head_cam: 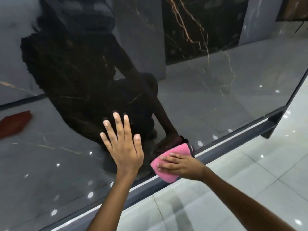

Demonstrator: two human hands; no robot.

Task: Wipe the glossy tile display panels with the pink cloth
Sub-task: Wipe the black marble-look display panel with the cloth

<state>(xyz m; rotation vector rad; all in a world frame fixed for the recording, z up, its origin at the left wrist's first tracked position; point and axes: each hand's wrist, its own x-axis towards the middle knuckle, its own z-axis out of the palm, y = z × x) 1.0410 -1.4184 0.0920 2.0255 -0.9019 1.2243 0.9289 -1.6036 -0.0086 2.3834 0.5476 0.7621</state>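
A large glossy dark tile panel (208,100) with gold veins fills most of the view and mirrors the room and a crouching person. My left hand (123,145) lies flat against its lower part, fingers straight and spread. My right hand (180,164) presses a folded pink cloth (171,159) with straight fingers against the panel's bottom edge, just above the frame. The cloth's reflection shows as a dark patch right above it.
A dark metal frame rail (208,155) with a light strip runs along the panel's bottom, ending in a foot (273,124) at the right. Pale glossy floor tiles (241,189) lie below. A red cloth (15,122) appears as a reflection at the left.
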